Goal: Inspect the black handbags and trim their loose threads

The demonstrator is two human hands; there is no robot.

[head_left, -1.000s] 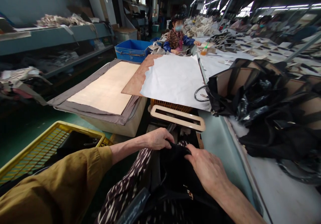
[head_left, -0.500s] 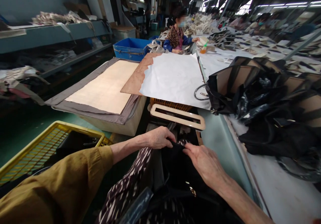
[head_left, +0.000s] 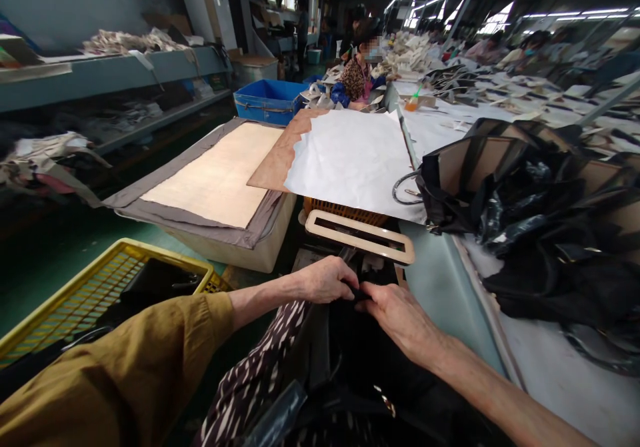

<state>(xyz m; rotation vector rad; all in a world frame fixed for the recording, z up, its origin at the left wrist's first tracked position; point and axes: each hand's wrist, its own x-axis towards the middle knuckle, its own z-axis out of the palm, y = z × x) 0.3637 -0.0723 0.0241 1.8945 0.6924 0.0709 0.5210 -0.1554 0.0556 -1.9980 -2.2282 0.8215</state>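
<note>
Above the person's lap, the left hand (head_left: pixel 325 280) and the right hand (head_left: pixel 400 317) met close together at the upper edge of a black fabric article (head_left: pixel 357 347). Both hands were closed, with thumb and fingers pressed on the dark material; the exact place where each fingertip pressed was partly hidden by the hands themselves. The article hung down from this grip between the two forearms and spread over a dark patterned garment (head_left: pixel 253 380) with pale flecks. Lower on it, a small gold-coloured metal part (head_left: pixel 387 403) was shining, and a clear plastic piece (head_left: pixel 277 413) lay to the left of it. Just beyond the hands stood a cream-topped frame (head_left: pixel 409 253) with a long slot, which the hands did not touch. To the left, a yellow basket (head_left: pixel 170 252) contained black things, and behind it a pale tub (head_left: pixel 265 250) carried grey cloth (head_left: pixel 123 197) and a cream sheet (head_left: pixel 215 177). To the right, several black bags (head_left: pixel 545 260) were heaped on a table (head_left: pixel 555 360). Farther away, a co-worker (head_left: pixel 356 79) sat near a blue tub (head_left: pixel 267 110).
</note>
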